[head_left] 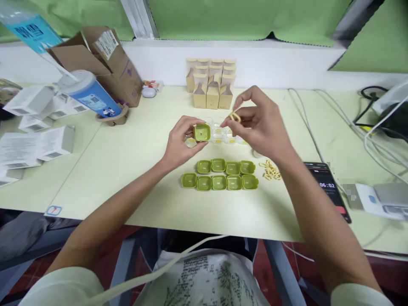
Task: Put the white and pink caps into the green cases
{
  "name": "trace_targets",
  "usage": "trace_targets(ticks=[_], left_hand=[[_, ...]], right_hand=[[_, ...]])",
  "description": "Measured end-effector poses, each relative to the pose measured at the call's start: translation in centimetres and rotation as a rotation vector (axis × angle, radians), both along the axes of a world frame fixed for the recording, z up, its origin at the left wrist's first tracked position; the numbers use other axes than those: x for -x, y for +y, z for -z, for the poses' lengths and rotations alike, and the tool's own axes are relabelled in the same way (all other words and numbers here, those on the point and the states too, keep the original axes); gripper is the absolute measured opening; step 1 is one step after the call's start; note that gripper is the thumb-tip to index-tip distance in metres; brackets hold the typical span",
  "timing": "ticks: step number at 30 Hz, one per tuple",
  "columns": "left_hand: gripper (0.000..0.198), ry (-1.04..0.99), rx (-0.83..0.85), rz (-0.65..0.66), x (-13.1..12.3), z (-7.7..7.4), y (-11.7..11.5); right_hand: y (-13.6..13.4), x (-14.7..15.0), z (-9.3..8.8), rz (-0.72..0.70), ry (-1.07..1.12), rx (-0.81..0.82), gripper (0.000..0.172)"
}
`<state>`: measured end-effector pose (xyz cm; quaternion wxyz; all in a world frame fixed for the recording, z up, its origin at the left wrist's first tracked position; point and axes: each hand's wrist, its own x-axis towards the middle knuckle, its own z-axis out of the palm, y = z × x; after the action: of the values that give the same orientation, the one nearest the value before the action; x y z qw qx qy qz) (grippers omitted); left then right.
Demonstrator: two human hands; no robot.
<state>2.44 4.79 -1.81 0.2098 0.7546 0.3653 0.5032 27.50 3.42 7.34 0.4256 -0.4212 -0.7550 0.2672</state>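
My left hand (181, 142) is closed round a small green square cup (202, 132), held just above the table with its opening toward me. My right hand (261, 125) pinches a small yellow ring (235, 117) between thumb and fingertips, a little right of and above the cup. Below my hands two rows of several green cups (219, 175) stand on the table. A loose pile of yellow rings (270, 171) lies to their right. Clear lids with yellow parts (223, 135) lie behind the held cup.
Small beige cartons (210, 83) stand stacked at the back. A brown cardboard box (105, 59), a blue-labelled tube (91, 94) and white boxes (38, 142) fill the left. A phone showing a timer (330, 187), cables (366, 136) and a device (385, 199) lie right.
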Motion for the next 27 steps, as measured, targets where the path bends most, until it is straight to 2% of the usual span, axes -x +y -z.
trace_targets(ticks=[3, 6, 9, 11, 17, 22, 27], left_hand=[[0.049, -0.042, -0.024, -0.042, -0.2, 0.6, -1.1], [0.047, -0.03, -0.057, -0.072, 0.3, 1.1, -2.1], [0.044, 0.028, -0.117, -0.115, 0.9, 1.3, -2.5], [0.043, 0.072, -0.144, -0.138, 1.1, 1.2, -2.6], [0.043, 0.107, -0.146, -0.133, 1.3, 1.2, -2.6], [0.044, 0.084, -0.21, -0.092, 0.8, 1.7, -2.9], [0.042, 0.151, -0.25, -0.167, 0.5, 2.0, -3.2]], right_hand=[[0.5, 1.3, 1.7, -0.11, 0.138, 0.118, 0.026], [0.1, 1.6, 2.5, -0.126, 0.154, 0.092, 0.028], [-0.5, 1.6, 2.6, -0.037, 0.061, -0.034, 0.022], [-0.8, 1.6, 2.5, 0.012, 0.028, -0.063, 0.02], [-1.5, 2.0, 2.9, -0.087, 0.143, 0.079, 0.024], [-1.8, 2.6, 3.5, -0.052, 0.124, 0.019, 0.007], [-2.4, 3.6, 4.4, -0.075, 0.194, 0.085, 0.011]])
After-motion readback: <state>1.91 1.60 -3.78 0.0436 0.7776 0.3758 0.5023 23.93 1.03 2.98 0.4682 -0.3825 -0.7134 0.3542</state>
